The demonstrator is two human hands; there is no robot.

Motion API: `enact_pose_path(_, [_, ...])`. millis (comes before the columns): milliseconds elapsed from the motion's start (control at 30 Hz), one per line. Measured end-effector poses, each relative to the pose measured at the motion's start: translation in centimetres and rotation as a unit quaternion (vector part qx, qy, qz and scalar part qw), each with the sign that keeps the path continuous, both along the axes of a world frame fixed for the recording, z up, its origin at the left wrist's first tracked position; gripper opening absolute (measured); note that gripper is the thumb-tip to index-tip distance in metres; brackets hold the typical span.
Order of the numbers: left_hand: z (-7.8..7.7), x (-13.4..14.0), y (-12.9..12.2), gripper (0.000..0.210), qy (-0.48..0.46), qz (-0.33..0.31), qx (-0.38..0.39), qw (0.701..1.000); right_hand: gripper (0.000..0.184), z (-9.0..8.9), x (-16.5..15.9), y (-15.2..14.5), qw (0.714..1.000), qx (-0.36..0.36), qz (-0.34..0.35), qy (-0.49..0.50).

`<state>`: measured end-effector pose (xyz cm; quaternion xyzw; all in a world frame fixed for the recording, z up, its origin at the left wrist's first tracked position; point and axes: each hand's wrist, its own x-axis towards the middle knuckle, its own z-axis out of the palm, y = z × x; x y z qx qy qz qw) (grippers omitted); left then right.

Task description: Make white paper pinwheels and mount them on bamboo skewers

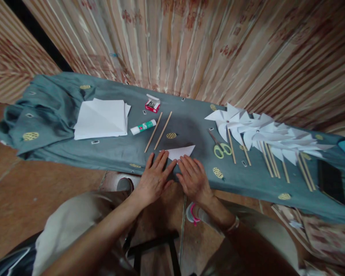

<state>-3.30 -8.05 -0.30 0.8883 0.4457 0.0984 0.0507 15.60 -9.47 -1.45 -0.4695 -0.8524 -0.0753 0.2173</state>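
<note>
the left hand (pixel 153 179) is lying palm-down with its fingers spread, its fingertips resting at the left end of a folded white paper sheet (pixel 181 152); the right hand (pixel 194 179) is resting flat opposite, its fingers lying close together on the near edge. neither hand seems to be pinching anything. the sheet is lying near the front edge of the tablecloth (pixel 189 126), just beyond the fingertips, its sharp corner pointing right.

creasing this well would probably mean keeping one hand steady on the layers while running even pressure outward with the other, keeping the edges lined up; the cloth underneath is likely giving a little, so slow, firm strokes would be serving best.

the paper is looking thin, matte and crisp. the grey-green fabric is showing yellow pineapple prints and bunching softly at the left, where a stack of white paper (pixel 100 119) is lying slightly askew. a smooth cylindrical glue stick (pixel 143 127) is lying near two slender wooden sticks (pixel 163 130), and a small red-and-white box (pixel 152 105) is standing open, showing metallic bits. rightward, scissors (pixel 217 143) with pale green looped handles are lying beside overlapping paper pinwheels (pixel 264 132), their pointed blades fanning out above straight wooden stems. a flat black smartphone (pixel 331 182) is lying beyond the stems.
</note>
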Motion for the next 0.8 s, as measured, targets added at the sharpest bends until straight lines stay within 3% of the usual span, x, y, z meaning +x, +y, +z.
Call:
enact_pose_path(533, [0.1,-0.1,0.0,0.073,0.007,0.001,0.008,1.0,0.062,0.5,1.2,0.4,0.994,-0.096,-0.005,-0.043])
enact_pose_path(800, [0.2,0.1,-0.1,0.064,0.005,0.002,0.006,1.0,0.072,0.8,1.6,0.9,0.989,-0.139,-0.015,-0.046])
